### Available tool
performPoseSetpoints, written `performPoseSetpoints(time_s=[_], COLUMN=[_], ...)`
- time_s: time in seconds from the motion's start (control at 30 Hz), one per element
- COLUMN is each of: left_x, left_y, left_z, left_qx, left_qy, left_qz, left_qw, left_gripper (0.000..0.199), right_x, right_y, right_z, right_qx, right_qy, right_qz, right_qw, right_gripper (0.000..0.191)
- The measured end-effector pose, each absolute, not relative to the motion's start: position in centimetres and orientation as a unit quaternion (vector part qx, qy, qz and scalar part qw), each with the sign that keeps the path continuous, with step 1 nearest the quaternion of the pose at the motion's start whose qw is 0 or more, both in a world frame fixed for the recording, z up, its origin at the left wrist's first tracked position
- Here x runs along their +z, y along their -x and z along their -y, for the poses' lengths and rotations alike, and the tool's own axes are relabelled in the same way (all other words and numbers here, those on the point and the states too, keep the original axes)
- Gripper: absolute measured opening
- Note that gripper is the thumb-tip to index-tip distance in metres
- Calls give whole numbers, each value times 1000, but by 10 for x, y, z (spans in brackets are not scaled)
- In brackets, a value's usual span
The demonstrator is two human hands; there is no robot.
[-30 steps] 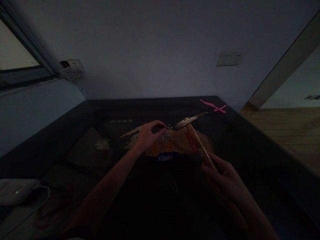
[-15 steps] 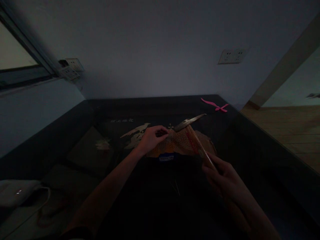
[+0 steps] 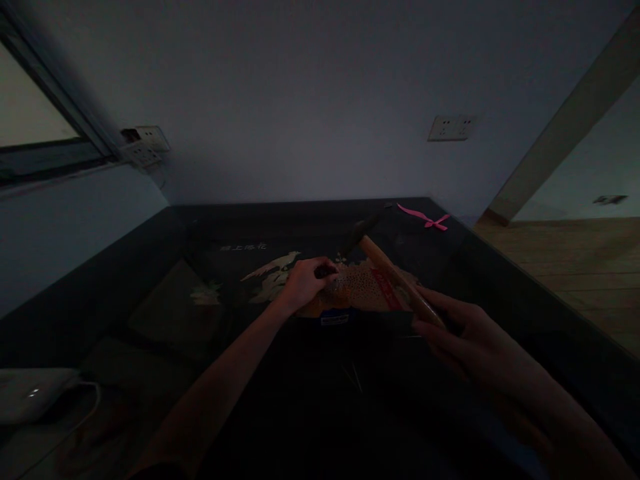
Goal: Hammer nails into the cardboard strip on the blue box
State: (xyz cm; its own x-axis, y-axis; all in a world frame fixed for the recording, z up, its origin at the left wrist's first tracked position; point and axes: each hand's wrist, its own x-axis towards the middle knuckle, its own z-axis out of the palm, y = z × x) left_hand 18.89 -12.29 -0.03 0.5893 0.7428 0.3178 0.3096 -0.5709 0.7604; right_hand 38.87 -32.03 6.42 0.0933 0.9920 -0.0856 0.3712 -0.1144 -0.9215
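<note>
We are gripping a hammer (image 3: pixel 400 276) by its wooden handle in our right hand (image 3: pixel 470 333), fingers wrapping round the lower end. Its dark head (image 3: pixel 359 235) is pointing away from us, hanging near the fingertips of our left hand (image 3: pixel 305 283). Compared with half a second ago, the head is looking darker and blurrier and is lying at a different slant, while our right hand is sitting a little farther to the right. We are reading this as the hammer being in motion, with the left hand doing the steadying. We cannot tell whether the head is touching anything.

Our left hand is bending over the left part of an orange and brown patterned package (image 3: pixel 363 287), which is lying on the dark table (image 3: pixel 300 213) in front of us. Thumb and forefinger are coming together in a pinch, but we cannot tell whether they are grasping something small. A red strip (image 3: pixel 386 290) is crossing the package's right part, and a blue label (image 3: pixel 334 321) is showing along its near edge.

A couple of thin, pale slivers (image 3: pixel 357 377) are lying nearer to us, and another thin piece (image 3: pixel 411 337) is showing just beside our right fingers. A pink ribbon (image 3: pixel 437 222) is resting by the far right corner. A white device (image 3: pixel 37 393) is sitting at the lower left, a cable (image 3: pixel 96 397) curling from it.
</note>
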Motion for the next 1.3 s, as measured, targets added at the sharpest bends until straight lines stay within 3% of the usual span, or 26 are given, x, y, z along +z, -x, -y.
performPoseSetpoints(time_s=[0.2, 0.4, 0.6, 0.83, 1.03, 1.2, 1.3], left_x=[-3, 1, 1, -1, 0, -3, -3], left_y=[-188, -190, -189, -190, -188, -189, -189], left_z=[121, 124, 123, 123, 121, 120, 119], left_qx=[301, 314, 288, 307, 281, 297, 294], left_qy=[-835, -828, -830, -828, -843, -833, -835], left_qz=[-338, -319, -350, -329, -324, -318, -317], left_qw=[313, 338, 325, 334, 324, 340, 339], left_gripper=[17, 7, 18, 10, 14, 12, 11], right_x=[79, 86, 82, 84, 80, 82, 80], right_y=[-382, -377, -375, -378, -377, -382, -382], right_z=[308, 307, 303, 309, 306, 307, 304], right_qx=[348, 329, 317, 311, 315, 330, 324], right_qy=[621, 625, 629, 637, 637, 637, 643], right_qz=[617, 608, 623, 619, 622, 603, 619], right_qw=[335, 363, 340, 337, 328, 348, 315], right_gripper=[31, 46, 37, 51, 37, 46, 47])
